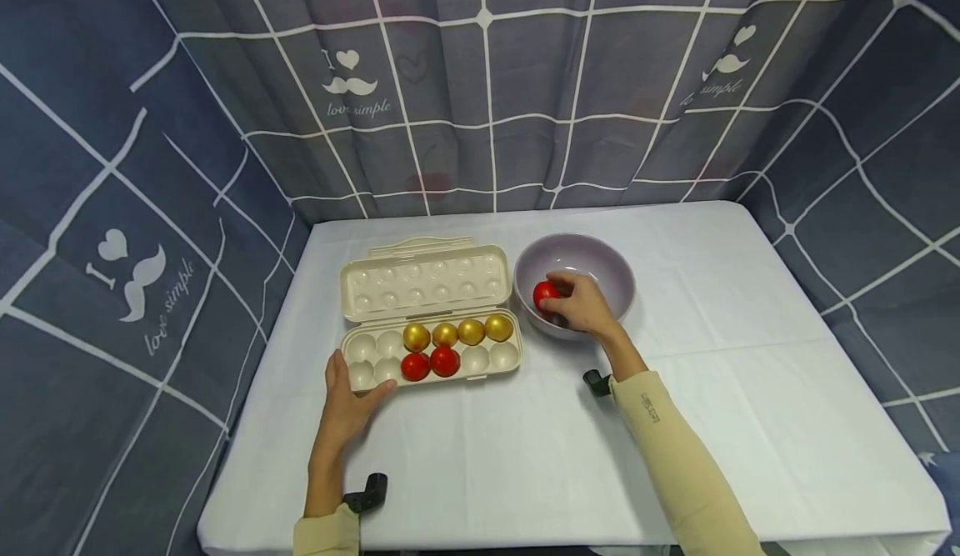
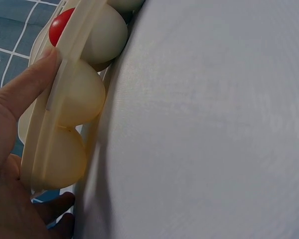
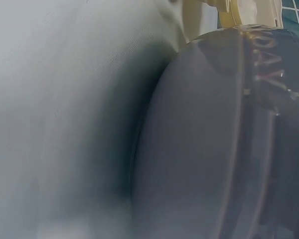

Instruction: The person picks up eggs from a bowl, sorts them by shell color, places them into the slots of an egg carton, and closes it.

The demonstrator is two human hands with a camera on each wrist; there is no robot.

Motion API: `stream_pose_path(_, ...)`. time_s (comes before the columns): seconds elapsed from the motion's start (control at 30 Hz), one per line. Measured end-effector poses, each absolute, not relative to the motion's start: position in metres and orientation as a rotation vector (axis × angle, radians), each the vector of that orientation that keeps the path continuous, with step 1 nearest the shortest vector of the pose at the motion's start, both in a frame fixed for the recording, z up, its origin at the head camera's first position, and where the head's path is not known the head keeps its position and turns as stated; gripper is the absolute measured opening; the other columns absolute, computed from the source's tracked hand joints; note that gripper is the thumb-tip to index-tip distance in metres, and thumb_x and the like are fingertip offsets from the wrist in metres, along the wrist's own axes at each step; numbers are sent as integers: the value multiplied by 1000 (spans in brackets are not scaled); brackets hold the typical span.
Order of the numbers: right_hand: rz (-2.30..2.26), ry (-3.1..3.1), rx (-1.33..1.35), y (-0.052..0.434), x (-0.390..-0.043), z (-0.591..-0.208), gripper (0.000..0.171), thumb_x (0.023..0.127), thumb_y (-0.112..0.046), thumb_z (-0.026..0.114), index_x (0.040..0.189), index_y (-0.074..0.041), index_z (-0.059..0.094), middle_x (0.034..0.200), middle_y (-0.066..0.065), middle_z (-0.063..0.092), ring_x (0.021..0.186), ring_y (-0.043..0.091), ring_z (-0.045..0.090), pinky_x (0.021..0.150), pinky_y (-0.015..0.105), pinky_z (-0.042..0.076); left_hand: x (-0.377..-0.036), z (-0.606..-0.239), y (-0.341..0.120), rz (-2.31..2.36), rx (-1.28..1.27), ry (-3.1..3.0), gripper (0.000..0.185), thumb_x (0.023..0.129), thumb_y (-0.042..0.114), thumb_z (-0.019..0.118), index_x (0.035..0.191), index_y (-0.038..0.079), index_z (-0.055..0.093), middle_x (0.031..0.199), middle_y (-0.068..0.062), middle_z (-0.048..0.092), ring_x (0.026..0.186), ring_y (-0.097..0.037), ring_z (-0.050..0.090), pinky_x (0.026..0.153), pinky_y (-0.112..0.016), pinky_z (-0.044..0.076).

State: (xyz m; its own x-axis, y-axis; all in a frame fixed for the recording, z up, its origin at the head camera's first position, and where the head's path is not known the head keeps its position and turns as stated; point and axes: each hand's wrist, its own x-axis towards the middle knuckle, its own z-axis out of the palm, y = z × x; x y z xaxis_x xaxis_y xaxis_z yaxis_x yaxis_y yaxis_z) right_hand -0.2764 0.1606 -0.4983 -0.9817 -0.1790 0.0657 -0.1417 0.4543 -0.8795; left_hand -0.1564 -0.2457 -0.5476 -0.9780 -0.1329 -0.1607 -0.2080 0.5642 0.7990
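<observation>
Head view, from the lower part of the frame upward: the left hand steadies the near left corner of the open egg tray on the white table, thumb on the rim and fingers relaxed against it. Four gold eggs and two red eggs already fill its middle cups. Farther up, right of centre, the right hand reaches into the grey bowl, fingers curled round a red egg; I judge the step to be picking it up, so next comes a lift clear of the bowl's rim and a carry left to an empty cup beside the red pair.
</observation>
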Motion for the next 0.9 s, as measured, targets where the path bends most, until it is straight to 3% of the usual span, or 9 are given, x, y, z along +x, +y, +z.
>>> stream_pose_path(0.53, -1958, 2525, -191, 161, -273, -497, 46, 81, -4, 77, 124, 4, 64, 119, 21, 64, 108, 34, 59, 97, 43, 47, -157, -547, -247, 1368, -319, 2720, 124, 83, 45, 77, 154, 1, -14, 159, -15, -29, 145, -42, -17, 114, -62, 5)
stream_pose_path(0.9, -2152, 2441, -186, 157, -262, -495, 44, 79, 3, 78, 121, 6, 64, 118, 23, 62, 105, 30, 57, 85, 19, 49, -157, -549, -248, 1371, -301, 2701, 125, 83, 44, 78, 154, 2, -16, 161, -22, -14, 147, -42, -8, 116, -58, 5)
